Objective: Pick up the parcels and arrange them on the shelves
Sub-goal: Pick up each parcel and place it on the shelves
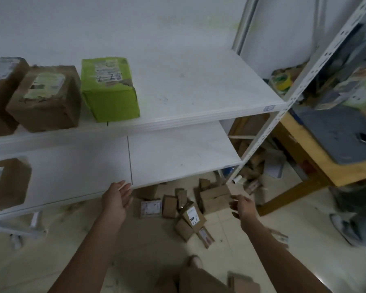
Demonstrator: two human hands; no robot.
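Both hands empty, fingers spread loose. Left hand (pixel 117 200) palm turned inward, fingertips just at the front edge of the lower shelf (pixel 178 153). Right hand (pixel 242 206) reaching forward above the floor (pixel 148 246), near a larger brown carton (pixel 214 198) but not touching it. Scattered on the tiled floor between and below the hands: a heap of small brown parcels (pixel 185 216), some with white labels facing up, one flat labelled packet (pixel 150 207) to the left of the heap. On the upper shelf (pixel 199 89), left part: a green box (pixel 111 88) with a label on top, just beside a brown box (pixel 46 98), and another brown box at the frame's left edge (pixel 2 89). On the lower shelf, far left: one more brown labelled box (pixel 5 185). At right, a wooden surface (pixel 317 163) with a dark grey mat.
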